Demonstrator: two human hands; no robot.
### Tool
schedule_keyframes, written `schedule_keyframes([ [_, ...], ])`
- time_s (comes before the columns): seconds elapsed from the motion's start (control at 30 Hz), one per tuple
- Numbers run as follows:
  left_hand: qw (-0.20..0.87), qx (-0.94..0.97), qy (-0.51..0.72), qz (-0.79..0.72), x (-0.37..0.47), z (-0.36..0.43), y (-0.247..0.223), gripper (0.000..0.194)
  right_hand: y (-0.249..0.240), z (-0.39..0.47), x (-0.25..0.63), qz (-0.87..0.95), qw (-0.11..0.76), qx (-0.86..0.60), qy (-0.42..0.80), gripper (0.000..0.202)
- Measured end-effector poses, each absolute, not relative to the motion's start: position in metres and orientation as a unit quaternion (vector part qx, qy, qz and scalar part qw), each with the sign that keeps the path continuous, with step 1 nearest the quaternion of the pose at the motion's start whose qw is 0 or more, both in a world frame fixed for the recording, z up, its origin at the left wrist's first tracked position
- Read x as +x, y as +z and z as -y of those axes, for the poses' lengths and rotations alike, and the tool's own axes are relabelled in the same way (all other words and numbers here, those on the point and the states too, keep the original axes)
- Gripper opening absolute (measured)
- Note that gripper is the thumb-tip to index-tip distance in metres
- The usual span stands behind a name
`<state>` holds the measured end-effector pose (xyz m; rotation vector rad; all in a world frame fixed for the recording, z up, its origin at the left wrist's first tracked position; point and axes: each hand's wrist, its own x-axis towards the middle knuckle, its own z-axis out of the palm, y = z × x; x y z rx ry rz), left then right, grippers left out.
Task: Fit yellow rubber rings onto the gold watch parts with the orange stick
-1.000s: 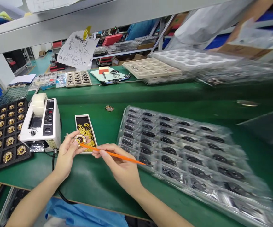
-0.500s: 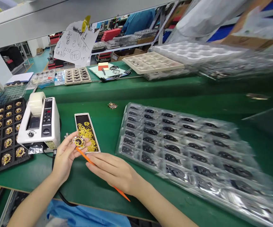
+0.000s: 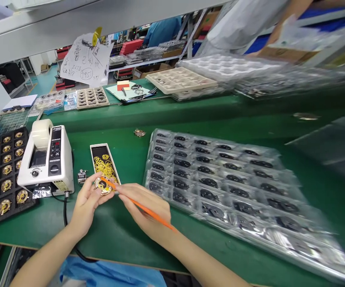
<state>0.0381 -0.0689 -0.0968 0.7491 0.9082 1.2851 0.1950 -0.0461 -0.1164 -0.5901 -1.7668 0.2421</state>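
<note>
My left hand (image 3: 84,209) pinches a round gold-and-silver watch case (image 3: 103,189) by its edge, tilted up toward me; its middle looks dark with yellow parts. In my right hand (image 3: 148,201) is a thin orange pointed stick (image 3: 157,217), gripped like a pen. The stick's tip lies over the face of the watch case; whether it touches is too small to tell. Just behind both hands stands a narrow white box (image 3: 98,146) with a heap of thin yellow rings (image 3: 104,165) inside. A small metal counter (image 3: 82,176) sits left of that box.
A white tape dispenser (image 3: 63,159) stands at left, its black cable running toward me. Beside it lies a black tray (image 3: 14,197) of gold watch cases. Clear plastic trays (image 3: 202,217) with black parts cover the right. A loose watch part (image 3: 139,132) lies behind.
The stick's tip has moved from the near edge of the watch case onto its face. My right hand has turned and closed up round the stick. The view has shifted slightly.
</note>
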Motion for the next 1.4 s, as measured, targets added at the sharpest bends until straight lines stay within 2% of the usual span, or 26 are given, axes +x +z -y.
schedule_keyframes([
  [0.13, 0.639, 0.319, 0.555, -0.427, 0.037, 0.068, -0.097, 0.043, -0.129, 0.044, 0.196, 0.837, 0.510, -0.191, -0.061, 0.023],
  [0.23, 0.633, 0.308, 0.555, -0.445, 0.035, 0.065, -0.097, 0.041, -0.131, 0.043, 0.198, 0.867, 0.454, -0.171, -0.112, 0.025],
  [0.37, 0.633, 0.294, 0.549, -0.460, 0.033, 0.059, -0.098, 0.035, -0.122, 0.046, 0.200, 0.830, 0.523, -0.190, -0.032, 0.022],
  [0.57, 0.651, 0.302, 0.518, -0.466, 0.031, 0.059, -0.094, 0.037, -0.112, 0.047, 0.205, 0.713, 0.628, -0.294, 0.102, 0.029],
  [0.73, 0.632, 0.334, 0.520, -0.468, 0.034, 0.061, -0.091, 0.034, -0.114, 0.041, 0.209, 0.659, 0.648, -0.335, 0.182, 0.025],
  [1.0, 0.573, 0.382, 0.536, -0.488, 0.034, 0.062, -0.093, 0.022, -0.115, 0.048, 0.209, 0.704, 0.606, -0.320, 0.187, 0.021],
  [1.07, 0.563, 0.393, 0.533, -0.495, 0.034, 0.063, -0.093, 0.019, -0.115, 0.046, 0.212, 0.736, 0.572, -0.319, 0.170, 0.022],
  [1.13, 0.555, 0.399, 0.528, -0.503, 0.035, 0.064, -0.092, 0.018, -0.110, 0.032, 0.219, 0.787, 0.499, -0.340, 0.125, 0.024],
  [1.2, 0.550, 0.404, 0.523, -0.510, 0.036, 0.065, -0.092, 0.016, -0.100, -0.001, 0.231, 0.833, 0.364, -0.413, 0.066, 0.025],
  [1.27, 0.546, 0.409, 0.521, -0.513, 0.035, 0.064, -0.092, 0.016, -0.085, -0.048, 0.247, 0.821, 0.158, -0.547, 0.038, 0.031],
  [1.33, 0.542, 0.412, 0.523, -0.513, 0.034, 0.064, -0.093, 0.018, -0.072, -0.099, 0.262, 0.796, 0.095, -0.596, 0.035, 0.034],
  [1.4, 0.539, 0.411, 0.527, -0.513, 0.032, 0.062, -0.095, 0.021, -0.068, -0.145, 0.272, 0.777, 0.027, -0.627, 0.047, 0.027],
])
